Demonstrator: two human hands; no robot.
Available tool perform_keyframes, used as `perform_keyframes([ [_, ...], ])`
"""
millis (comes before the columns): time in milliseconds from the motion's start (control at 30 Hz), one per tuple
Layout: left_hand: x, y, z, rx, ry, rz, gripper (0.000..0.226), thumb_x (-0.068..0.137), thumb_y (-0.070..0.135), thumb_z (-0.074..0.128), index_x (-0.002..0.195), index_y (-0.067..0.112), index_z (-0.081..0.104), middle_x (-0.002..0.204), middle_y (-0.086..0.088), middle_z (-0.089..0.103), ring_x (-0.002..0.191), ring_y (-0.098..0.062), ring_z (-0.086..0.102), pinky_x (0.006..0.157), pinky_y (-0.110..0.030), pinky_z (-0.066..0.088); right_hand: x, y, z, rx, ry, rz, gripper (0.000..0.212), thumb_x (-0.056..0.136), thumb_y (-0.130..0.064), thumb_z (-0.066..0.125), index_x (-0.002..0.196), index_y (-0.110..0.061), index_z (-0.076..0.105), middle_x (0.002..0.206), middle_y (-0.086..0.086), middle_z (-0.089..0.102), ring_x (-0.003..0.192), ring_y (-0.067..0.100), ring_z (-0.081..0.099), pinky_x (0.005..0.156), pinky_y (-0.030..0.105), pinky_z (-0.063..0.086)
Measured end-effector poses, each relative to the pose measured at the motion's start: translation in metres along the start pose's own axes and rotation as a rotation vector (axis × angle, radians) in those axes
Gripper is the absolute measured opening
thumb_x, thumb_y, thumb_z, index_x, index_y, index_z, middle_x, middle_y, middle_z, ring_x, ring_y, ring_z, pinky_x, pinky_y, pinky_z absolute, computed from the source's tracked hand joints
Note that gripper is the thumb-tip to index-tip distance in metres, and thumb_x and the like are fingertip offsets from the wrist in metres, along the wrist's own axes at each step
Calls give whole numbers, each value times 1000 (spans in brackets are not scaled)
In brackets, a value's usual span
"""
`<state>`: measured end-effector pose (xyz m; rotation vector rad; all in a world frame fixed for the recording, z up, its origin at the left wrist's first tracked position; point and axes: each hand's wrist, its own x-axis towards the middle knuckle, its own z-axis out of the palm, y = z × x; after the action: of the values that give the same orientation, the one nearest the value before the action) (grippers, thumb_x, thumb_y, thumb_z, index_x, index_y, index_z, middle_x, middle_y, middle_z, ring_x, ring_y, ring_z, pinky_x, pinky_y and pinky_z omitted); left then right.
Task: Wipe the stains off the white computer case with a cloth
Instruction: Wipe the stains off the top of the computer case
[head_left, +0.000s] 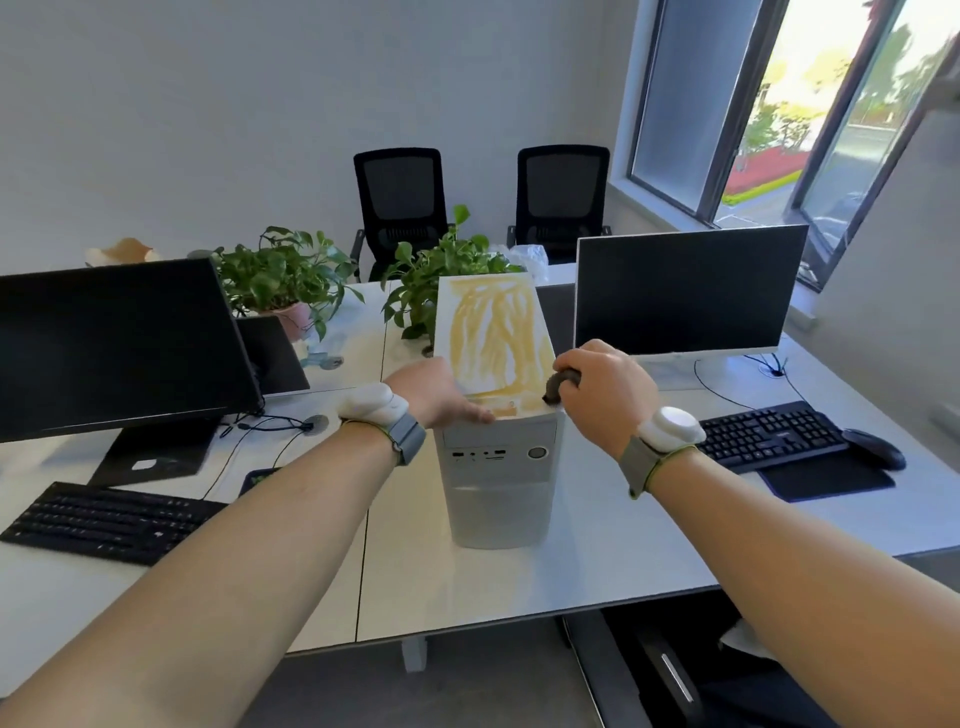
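Head view: a white case stands upright on the white counter, its top smeared with yellow stains. The left hand lies flat, fingers straight, on the top's near left edge. The right hand grips a dark cloth at the near right corner. Monitors, keyboards, plants share the counter; two chairs and a window lie beyond.
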<state>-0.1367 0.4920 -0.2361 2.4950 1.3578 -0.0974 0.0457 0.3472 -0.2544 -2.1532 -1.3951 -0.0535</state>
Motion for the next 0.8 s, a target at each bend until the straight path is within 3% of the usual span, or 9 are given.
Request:
perform_keyframes([
  [167,6,4,-9,62,-18,19,78,58,81,80,82,11,54,77,-3,62,68,-21,60,58,-31,44,-8,-13,28,78,-47,-64,31,94,-16,51,98,-32,77,106,-10,59,106,20,48,84,35,50],
  [233,9,6,-10,87,-6,32,76,59,80,80,79,12,53,73,-2,60,64,-20,56,54,-29,40,-16,-16,42,45,-30,-58,22,91,-33,57,100,-35,77,106,-13,61,105,21,47,87,37,50],
  [333,13,8,-11,121,5,39,73,59,79,80,72,13,51,65,-1,55,58,-18,53,52,-27,38,-15,-18,50,-28,9,-63,27,88,-55,65,100,-34,77,105,-15,63,101,21,47,86,36,45],
  [433,13,10,-13,153,3,43,73,59,78,81,75,12,52,66,-1,57,59,-18,54,52,-27,38,-9,-10,43,39,-51,-117,16,92,-36,71,102,-28,80,104,-10,66,104,21,53,85,27,41],
  [500,14,10,-13,159,0,50,74,59,78,81,76,12,52,68,-1,58,60,-18,54,52,-28,38,-6,0,34,51,-72,-139,15,92,-25,70,101,-28,82,100,-10,66,100,17,58,84,26,46],
  [633,15,8,-14,145,-21,70,74,61,77,80,72,11,48,65,-2,53,59,-19,50,51,-30,36,5,-2,25,-43,-124,-82,20,91,-22,63,96,-30,82,96,-10,68,89,13,62,73,26,50],
  [800,16,11,-15,152,-25,65,75,58,78,81,73,12,49,65,-1,53,58,-18,50,52,-29,38,-5,-14,43,-5,-41,-132,26,93,-16,58,98,-26,82,99,-4,66,96,21,56,79,26,44],
])
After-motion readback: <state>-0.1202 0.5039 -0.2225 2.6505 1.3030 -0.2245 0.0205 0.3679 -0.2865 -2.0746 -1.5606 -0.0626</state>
